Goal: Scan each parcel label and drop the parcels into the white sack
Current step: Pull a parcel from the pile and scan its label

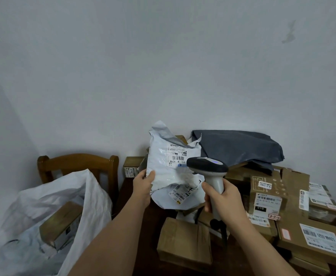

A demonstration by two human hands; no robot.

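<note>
One white poly mailer (169, 162) up in my left hand (143, 184), thumb on its front at the lower left corner, fingers wrapped behind, so clamped on the bag. It's upright, raised above the table (139, 214), top edge torn and flopped over. One label (177, 156) on its upper front, turned sideways; I can read "A218", rest too small. My right hand (222, 198) is curled tight round the grip of one grey scanner (207, 169), dark head just right of the mailer and overlapping its right edge, blue light on top.

Directly below the mailer: a second white mailer (175, 198) with one barcode label, unreadable.

Right of the mailer: one dark grey poly bag (238, 148) on top of a pile of cardboard boxes (270, 188); pile too overlapped to count exactly. Readable there: "18-2-1203" sticker, "010" on black, "5525" on the big label nearest me.

Below the mailer, near edge of table: one plain brown box (185, 242). Left of the mailer: one small labelled box (131, 166).

Further left: one white sack (87, 198), mouth open, one brown box (61, 226) inside. One wooden chair (77, 162) behind the sack
</note>
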